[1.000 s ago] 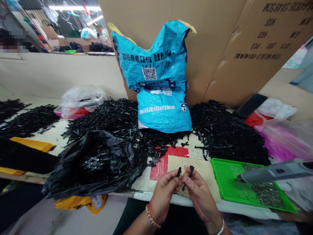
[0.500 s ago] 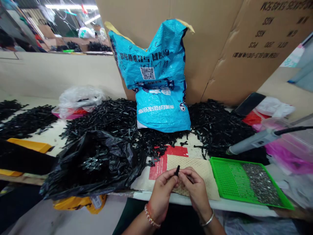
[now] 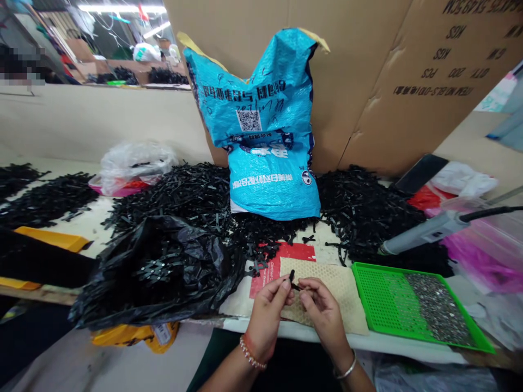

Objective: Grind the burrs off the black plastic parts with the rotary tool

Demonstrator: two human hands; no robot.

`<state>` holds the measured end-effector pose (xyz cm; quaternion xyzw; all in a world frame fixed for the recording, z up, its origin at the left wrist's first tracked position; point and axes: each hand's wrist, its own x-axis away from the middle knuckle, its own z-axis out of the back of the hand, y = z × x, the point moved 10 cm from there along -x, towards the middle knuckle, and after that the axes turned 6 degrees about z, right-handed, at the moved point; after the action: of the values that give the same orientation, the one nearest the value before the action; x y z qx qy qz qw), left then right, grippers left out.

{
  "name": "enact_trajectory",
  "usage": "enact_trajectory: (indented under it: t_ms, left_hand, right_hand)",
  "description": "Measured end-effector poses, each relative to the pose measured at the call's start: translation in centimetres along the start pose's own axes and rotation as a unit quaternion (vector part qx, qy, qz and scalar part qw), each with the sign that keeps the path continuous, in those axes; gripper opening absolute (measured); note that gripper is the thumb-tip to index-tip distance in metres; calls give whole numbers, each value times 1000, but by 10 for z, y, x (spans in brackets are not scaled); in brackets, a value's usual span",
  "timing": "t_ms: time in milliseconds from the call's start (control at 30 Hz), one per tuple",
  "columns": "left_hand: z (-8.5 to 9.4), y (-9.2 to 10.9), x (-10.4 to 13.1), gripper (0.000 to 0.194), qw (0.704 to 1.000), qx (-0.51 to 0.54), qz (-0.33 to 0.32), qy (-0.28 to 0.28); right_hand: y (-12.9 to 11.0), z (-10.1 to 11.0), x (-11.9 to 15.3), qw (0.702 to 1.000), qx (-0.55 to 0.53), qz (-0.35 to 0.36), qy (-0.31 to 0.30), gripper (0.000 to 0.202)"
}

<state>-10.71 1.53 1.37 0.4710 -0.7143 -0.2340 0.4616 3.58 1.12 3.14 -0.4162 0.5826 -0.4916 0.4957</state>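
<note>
Between my hands is a small black piece [image 3: 291, 275], its upper end sticking up past the fingertips. My left hand [image 3: 267, 310], with a beaded bracelet, pinches it between thumb and forefinger. My right hand [image 3: 322, 307], with a silver bangle, is closed on the piece's right end. Both hands are over a beige textured mat [image 3: 343, 283] at the table's front edge. Right of the mat lies a green tray [image 3: 378, 305] partly covered with small metal parts [image 3: 439, 307]. An open black plastic bag [image 3: 118, 294] with black pieces in it lies to the left.
A blue sack [image 3: 273, 179] stands at the back against cardboard [image 3: 368, 54], between heaps of black pieces [image 3: 183, 190]. A grey tool [image 3: 427, 234] with a cable reaches in from the right. A phone-like dark slab [image 3: 420, 173] and plastic bags are behind it.
The black piece has turned, and a part of it now points toward my right hand. My hands are slightly farther apart, and the view has shifted a little.
</note>
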Motion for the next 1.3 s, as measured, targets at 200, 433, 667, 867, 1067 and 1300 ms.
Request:
enact_trajectory:
  t_ms: [200,433,667,867,1067,1300]
  left_hand:
    - [7,13,-1,37,999,-36,-32,8]
    - [7,-4,4,44,995,72,65,20]
    - [-7,-8,8,38,994,62,89,-28]
    - [-3,-13,8,37,992,81,98,-12]
    - [-4,-11,6,30,991,92,91,-26]
    - [0,-11,5,36,992,74,101,-15]
  right_hand:
    - [28,-10,14,978,-113,-168,-57,49]
    - [15,7,8,996,-44,-74,-33,32]
    - [-18,6,3,989,106,70,-74,19]
    - [-18,6,6,984,132,95,-74,19]
    - [-24,1,7,979,137,113,-99,19]
    - [-27,3,7,975,151,127,-98,19]
